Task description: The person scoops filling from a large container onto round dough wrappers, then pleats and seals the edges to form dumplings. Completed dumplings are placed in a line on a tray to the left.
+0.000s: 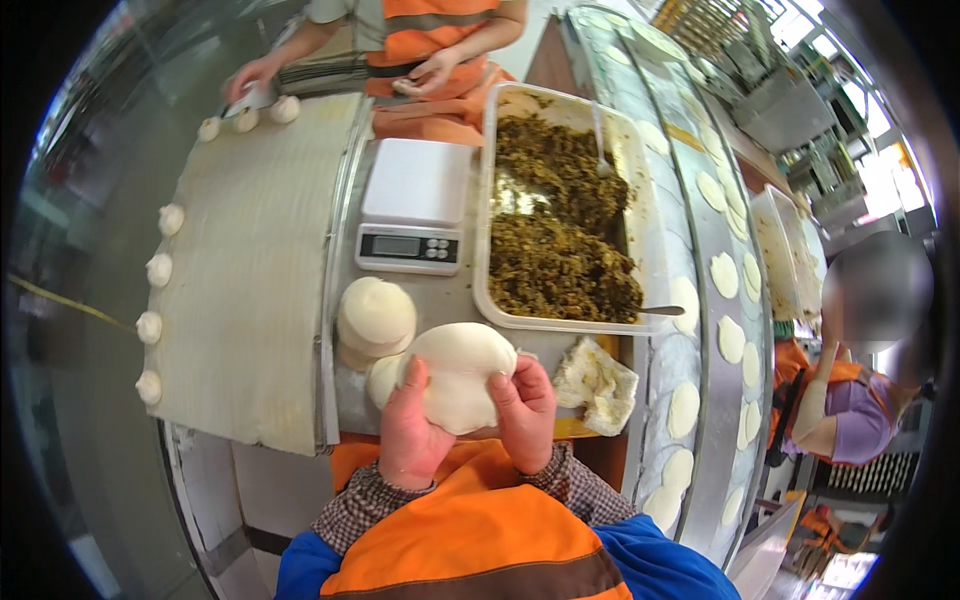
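A flat round dough wrapper [465, 375] is held up in front of me. My left hand [412, 427] grips its left edge, thumb on top, and my right hand [525, 412] pinches its right edge. Behind and left of it stands a stack of dough wrappers [376, 315] on the metal worktop. A plastic tub [491, 292] of chopped brown-green filling [559, 262] lies beyond my right hand, with a metal utensil handle [664, 310] over its near rim and a white spoon [602, 161] in the filling. A digital kitchen scale [412, 202] sits left of the tub.
A cloth-covered board [247, 285] on the left bears several pleated buns [159, 270] along its edges. A crumpled cloth [598, 382] lies at right, beside a conveyor [705, 390] carrying dough rounds [683, 409]. One co-worker [435, 67] stands across; another person [840, 405] is beyond the conveyor.
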### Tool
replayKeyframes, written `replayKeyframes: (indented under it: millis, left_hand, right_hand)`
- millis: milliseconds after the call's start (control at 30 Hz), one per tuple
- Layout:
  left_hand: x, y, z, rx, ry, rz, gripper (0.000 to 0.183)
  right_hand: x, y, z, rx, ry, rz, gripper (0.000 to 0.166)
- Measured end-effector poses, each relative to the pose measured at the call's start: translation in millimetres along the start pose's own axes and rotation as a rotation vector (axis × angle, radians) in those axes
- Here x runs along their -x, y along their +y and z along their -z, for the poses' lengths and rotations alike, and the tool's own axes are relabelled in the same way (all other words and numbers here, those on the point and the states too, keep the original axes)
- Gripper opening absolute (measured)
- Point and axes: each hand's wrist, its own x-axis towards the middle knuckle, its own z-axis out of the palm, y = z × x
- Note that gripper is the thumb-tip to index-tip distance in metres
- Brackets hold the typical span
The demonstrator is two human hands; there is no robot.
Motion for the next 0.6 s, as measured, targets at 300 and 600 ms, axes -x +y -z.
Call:
replayKeyframes:
  millis: [300,600]
  left_hand:
    - [-38.4,16.8,-51.7,0.010,0.052,-0.036,0.051]
    - [-107.7,-14.6,-72.2,-0.113,-0.229,0.139,0.050]
  right_hand:
    - [-20.6,-94.5,96.7,0.370,0.481,0.305,0.030]
    - [-84.6,-153.4,150.0,1.545,0.019,0.458,0.009]
